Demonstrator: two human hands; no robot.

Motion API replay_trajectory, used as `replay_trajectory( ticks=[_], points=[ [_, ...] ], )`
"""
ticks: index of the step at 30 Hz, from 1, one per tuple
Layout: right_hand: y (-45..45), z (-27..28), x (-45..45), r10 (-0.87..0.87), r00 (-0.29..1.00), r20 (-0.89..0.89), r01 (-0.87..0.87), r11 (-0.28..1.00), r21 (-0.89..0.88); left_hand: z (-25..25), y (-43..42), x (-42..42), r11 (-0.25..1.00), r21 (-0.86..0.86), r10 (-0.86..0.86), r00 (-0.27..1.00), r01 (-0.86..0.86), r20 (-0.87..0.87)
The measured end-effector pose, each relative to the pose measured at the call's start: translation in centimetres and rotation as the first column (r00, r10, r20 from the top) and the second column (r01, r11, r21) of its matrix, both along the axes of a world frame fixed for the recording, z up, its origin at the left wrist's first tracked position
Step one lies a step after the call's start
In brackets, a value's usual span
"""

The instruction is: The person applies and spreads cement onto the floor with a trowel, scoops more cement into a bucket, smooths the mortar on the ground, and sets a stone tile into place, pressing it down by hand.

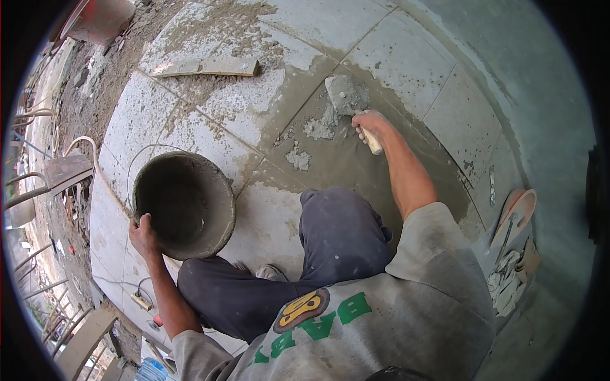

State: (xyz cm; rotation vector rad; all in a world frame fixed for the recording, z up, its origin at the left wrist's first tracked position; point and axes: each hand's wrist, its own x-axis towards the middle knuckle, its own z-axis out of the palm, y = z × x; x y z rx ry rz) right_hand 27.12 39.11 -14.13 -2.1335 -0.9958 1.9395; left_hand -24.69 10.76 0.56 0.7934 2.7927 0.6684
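Note:
My left hand [145, 236] grips the near left rim of a round, mortar-coated bucket [184, 203], tilted so its dark inside shows, with a thin wire handle. In my right hand [372, 125] is the pale handle of a trowel [342, 94], whose blade lies flat against wet grey mortar. Lumps of mortar [321, 127] sit left of the blade, and a smaller clump [297, 157] lies nearer my knee. Thin wet cement [343, 162] covers the tiles around them.
A mortar-stained wooden strip [210, 67] lies on the tiles. At the upper left stands another bucket [98, 19]. A hose [98, 159] runs along the left. Sandals [518, 213] and a crumpled cloth [506, 279] lie at the right by the wall. Rubble lines the left edge.

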Motion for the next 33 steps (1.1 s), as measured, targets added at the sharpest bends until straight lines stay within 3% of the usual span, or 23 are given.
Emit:
replay_trajectory(
  ticks=[4,6,9,15,19,24,27,31,33],
  points=[
    [-1.5,-0.1,0.9,0.044,0.999,-0.003,-0.044,0.999,-0.032,0.2,0.0,0.0,0.999,-0.048,0.009,1.000,-0.008,0.025],
    [-3.0,-0.3,1.5,-0.086,0.996,-0.008,0.086,0.996,0.001,0.1,0.0,-0.1,1.000,-0.015,0.001,0.999,-0.001,0.034],
    [-4.8,0.6,2.6,-0.129,0.991,-0.031,0.129,0.992,-0.019,-1.0,-0.6,-1.5,1.000,-0.025,-0.015,1.000,0.015,-0.022],
    [-6.1,0.8,3.1,-0.212,0.976,-0.043,0.212,0.977,0.011,-0.2,-0.4,-0.9,0.999,0.007,-0.051,0.996,0.051,0.067],
    [-6.6,1.2,3.8,-0.168,0.986,-0.011,0.167,0.986,-0.013,0.3,-0.2,-0.3,1.000,-0.021,-0.020,0.998,0.021,0.067],
    [-8.0,1.0,4.9,-0.284,0.959,-0.013,0.284,0.958,0.026,0.3,0.1,-0.7,0.998,-0.057,-0.036,0.999,0.037,0.034],
    [-8.0,1.4,5.8,-0.192,0.981,0.014,0.192,0.981,-0.009,-0.4,0.4,-1.9,0.998,-0.042,-0.046,0.996,0.049,0.074],
    [-9.6,1.2,5.9,-0.285,0.959,0.015,0.284,0.958,0.053,-0.2,1.2,-2.0,0.990,-0.078,-0.119,0.993,0.120,0.015],
    [-10.2,1.3,6.1,-0.243,0.970,0.012,0.242,0.970,0.027,0.1,1.6,-1.8,0.984,-0.118,-0.135,0.991,0.137,0.022]
  ],
)
